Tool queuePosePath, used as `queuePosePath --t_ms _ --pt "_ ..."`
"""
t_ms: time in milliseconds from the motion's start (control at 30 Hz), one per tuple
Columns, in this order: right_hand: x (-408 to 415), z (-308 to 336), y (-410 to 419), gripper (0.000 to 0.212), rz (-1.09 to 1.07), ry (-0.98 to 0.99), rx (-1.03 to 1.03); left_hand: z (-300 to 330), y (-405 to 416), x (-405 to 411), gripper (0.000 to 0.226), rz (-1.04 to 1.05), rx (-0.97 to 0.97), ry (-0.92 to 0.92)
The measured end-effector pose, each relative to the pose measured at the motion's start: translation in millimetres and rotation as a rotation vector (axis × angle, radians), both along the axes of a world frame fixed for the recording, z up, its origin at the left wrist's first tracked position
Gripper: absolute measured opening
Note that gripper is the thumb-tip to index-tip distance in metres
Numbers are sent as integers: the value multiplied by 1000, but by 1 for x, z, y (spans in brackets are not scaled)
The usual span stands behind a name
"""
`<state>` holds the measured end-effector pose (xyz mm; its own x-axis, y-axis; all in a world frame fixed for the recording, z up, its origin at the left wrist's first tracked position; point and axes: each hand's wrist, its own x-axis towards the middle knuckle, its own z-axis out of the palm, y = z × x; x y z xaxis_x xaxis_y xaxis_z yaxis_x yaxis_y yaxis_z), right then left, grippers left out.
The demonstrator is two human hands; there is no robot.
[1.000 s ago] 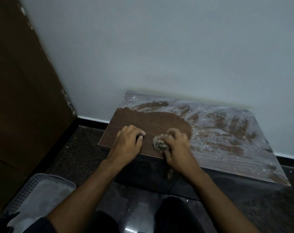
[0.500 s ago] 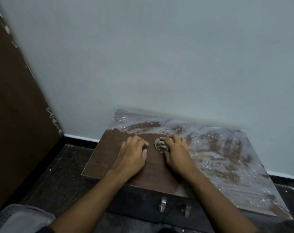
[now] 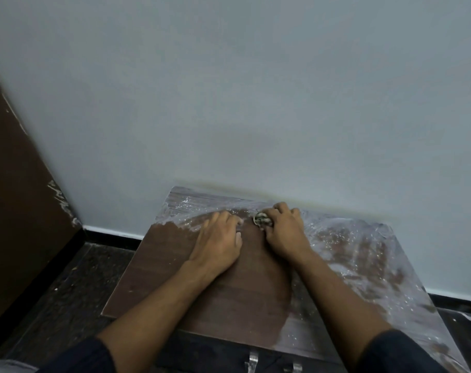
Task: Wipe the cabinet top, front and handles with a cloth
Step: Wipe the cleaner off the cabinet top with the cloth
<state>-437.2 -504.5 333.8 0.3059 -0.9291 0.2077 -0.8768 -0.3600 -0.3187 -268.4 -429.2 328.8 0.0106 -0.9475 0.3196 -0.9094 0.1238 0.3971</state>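
While your right hand [image 3: 284, 232] is bunched around the cloth [image 3: 261, 219] up near the back edge of the cabinet top [image 3: 229, 297], you're maybe a third of the way through that surface, going by how it looks. The near-left patch is clean, dark wood-grain laminate with a matte finish, and the rest (the whole right side plus a strip along the wall [image 3: 229, 103]) is under a whitish, streaky film with little glinting specks in it. Your left hand [image 3: 218, 243] isn't gripping anything; it lies flat, fingers loosely spread, pressing on the clean part just beside the cloth. The cloth itself is a small crumpled wad, greyish and mottled, mostly hidden under your fingers. The front is barely in view, and the two metal handles [image 3: 252, 362] poke out at the bottom edge, looking untouched I'd guess, so those come later.
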Motion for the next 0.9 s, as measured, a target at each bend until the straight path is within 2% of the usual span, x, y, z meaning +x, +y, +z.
queuePosePath --t_ms 67,167,233,400,567,667,800,833,900 --pt "11 0 -3 39 3 22 4 -1 -4 0 30 -2 -15 4" --pt "15 -9 12 40 149 2 -48 -1 -12 1 30 12 -36 -9" --pt "10 -12 9 39 173 -10 -68 -1 -17 1 30 10 -33 -16" --pt "22 -4 -42 34 -53 25 -50 -1 -23 -1 32 -9 -20 -4" --pt "27 -4 -48 32 -67 118 -45 2 -18 14 30 20 -24 40" --pt "29 -2 -30 37 20 105 -33 2 -13 25 30 52 -18 68" --pt "37 -8 23 43 333 12 -56 3 -2 31 30 67 -38 85" --pt "36 -10 24 45 364 -1 -60 3 2 34 29 71 -42 87" --pt "35 -10 6 46 277 21 -61 4 9 40 28 82 -38 87"
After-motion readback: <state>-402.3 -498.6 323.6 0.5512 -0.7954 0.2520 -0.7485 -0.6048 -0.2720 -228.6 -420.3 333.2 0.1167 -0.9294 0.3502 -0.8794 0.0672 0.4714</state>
